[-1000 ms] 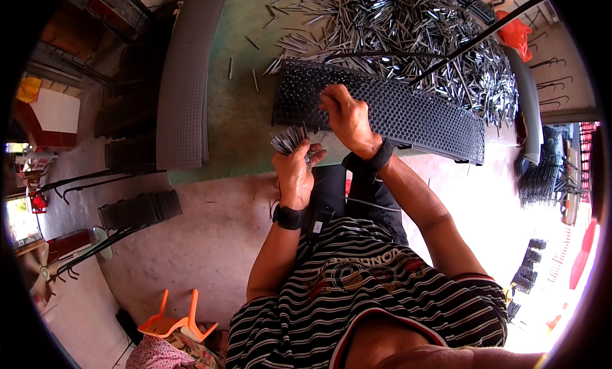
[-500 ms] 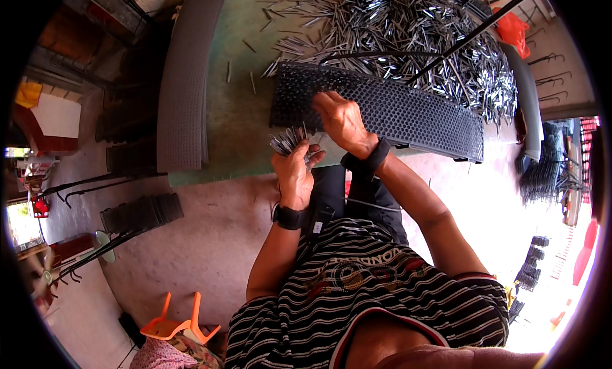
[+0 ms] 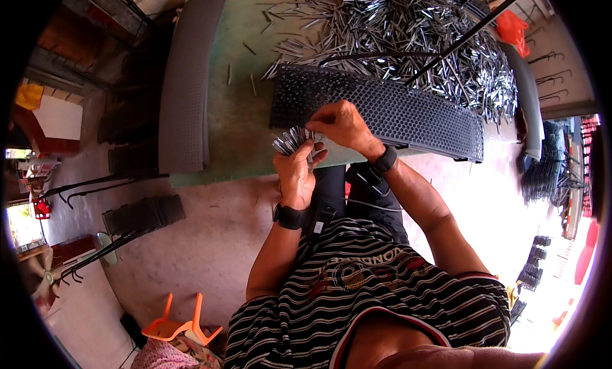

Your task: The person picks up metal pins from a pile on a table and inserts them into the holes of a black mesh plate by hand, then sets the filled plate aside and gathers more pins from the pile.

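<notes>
My left hand (image 3: 296, 176) is closed around a bundle of slim metal pieces (image 3: 290, 141), their ends fanned out above the fingers. At the bundle's right side my right hand (image 3: 344, 125) pinches with thumb and forefinger at the end of one piece; the fingertips partly hide it. Just beyond both hands lies a long black rack (image 3: 395, 111) full of round holes, tilted across the table's near edge. Small glints show in the holes at its left end. Behind the rack spreads a large heap of the same metal pieces (image 3: 408, 37).
The green tabletop (image 3: 239, 127) carries a few loose pieces left of the rack. A stack of grey perforated sheets (image 3: 185, 95) stands along its left side. A black rod (image 3: 475, 34) crosses above the heap. An orange stool (image 3: 175, 324) is on the floor behind left.
My right hand has come back from over the rack's left end to the bundle, its fingertips now at the pieces. The left hand has barely moved.
</notes>
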A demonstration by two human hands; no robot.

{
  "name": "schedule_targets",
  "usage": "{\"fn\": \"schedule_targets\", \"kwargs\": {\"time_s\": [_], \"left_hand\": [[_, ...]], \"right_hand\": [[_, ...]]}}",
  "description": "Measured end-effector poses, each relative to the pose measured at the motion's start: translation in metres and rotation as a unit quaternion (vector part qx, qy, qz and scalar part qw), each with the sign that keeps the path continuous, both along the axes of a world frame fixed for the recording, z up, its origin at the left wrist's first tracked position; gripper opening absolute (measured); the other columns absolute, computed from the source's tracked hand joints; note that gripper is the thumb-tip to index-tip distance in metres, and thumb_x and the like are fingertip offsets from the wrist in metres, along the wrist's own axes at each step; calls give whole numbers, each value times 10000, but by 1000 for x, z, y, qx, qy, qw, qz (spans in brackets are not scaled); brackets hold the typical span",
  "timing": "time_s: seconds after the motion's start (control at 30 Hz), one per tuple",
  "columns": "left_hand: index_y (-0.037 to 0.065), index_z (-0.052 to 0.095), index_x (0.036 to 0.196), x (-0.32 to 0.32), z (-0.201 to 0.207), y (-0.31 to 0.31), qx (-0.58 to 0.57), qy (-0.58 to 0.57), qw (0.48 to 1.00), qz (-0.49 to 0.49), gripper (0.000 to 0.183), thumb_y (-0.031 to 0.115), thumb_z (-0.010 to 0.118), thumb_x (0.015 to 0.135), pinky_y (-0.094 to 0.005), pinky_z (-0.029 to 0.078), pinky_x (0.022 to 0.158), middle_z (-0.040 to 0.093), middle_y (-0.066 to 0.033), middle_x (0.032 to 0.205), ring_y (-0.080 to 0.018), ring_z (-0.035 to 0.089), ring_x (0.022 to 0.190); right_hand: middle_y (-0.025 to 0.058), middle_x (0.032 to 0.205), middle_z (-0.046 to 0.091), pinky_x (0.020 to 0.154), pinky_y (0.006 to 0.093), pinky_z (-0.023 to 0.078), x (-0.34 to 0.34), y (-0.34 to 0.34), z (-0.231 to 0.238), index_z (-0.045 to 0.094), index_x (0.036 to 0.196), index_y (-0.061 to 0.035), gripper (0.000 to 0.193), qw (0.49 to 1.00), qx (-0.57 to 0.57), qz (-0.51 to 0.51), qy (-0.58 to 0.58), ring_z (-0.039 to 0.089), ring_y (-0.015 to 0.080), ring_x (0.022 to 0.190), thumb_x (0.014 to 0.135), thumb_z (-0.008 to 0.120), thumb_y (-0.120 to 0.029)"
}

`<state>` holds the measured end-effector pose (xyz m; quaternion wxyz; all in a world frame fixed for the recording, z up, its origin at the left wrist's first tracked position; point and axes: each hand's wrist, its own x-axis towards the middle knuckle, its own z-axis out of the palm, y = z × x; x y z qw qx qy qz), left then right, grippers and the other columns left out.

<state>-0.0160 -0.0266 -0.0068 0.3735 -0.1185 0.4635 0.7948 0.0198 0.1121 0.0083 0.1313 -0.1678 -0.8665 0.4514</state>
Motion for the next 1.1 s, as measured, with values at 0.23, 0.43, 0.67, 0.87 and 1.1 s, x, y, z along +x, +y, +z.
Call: {"fn": "schedule_targets", "kwargs": {"time_s": [0.23, 0.43, 0.67, 0.87, 1.1], "left_hand": [[4, 571, 960, 0, -10, -1, 1, -19, 1000, 25, 162, -58, 559, 811, -394, 567, 627, 602, -92, 864, -235, 617, 714], [0, 564, 946, -1, -11, -4, 3, -15, 999, 31, 148, -58, 556, 811, -403, 567, 626, 599, -94, 871, -232, 608, 694], [26, 576, 951, -2, -8, -6, -23, -16, 999, 28, 155, -40, 564, 811, -396, 558, 605, 604, -75, 874, -218, 605, 685], [33, 585, 959, -1, -5, -5, -33, -18, 999, 29, 161, -28, 573, 810, -390, 554, 599, 605, -72, 878, -214, 604, 696], [28, 592, 978, 0, -4, -4, -31, -18, 999, 30, 177, -26, 570, 811, -391, 550, 604, 605, -70, 895, -209, 599, 704]], "right_hand": [[67, 706, 649, 520, 213, 484, -3, -11, 17, 559, 888, 8, 74, 979, -68, -144, 128, 648, 114, 616, 824, 593, -10], [97, 742, 644, 536, 248, 505, -8, -11, -8, 526, 912, -10, 99, 978, 26, -121, 171, 675, 166, 667, 832, 582, 4], [103, 712, 592, 505, 359, 473, -10, -5, -11, 552, 853, -44, 85, 953, 278, -21, 116, 617, 294, 646, 783, 594, -21], [87, 728, 544, 539, 389, 456, -9, -3, 2, 542, 795, -63, 125, 939, 336, 19, 75, 579, 282, 710, 676, 564, -33], [78, 708, 525, 527, 381, 457, -6, 0, -6, 551, 777, -60, 140, 934, 329, 22, 138, 574, 272, 688, 639, 569, -40]]}}
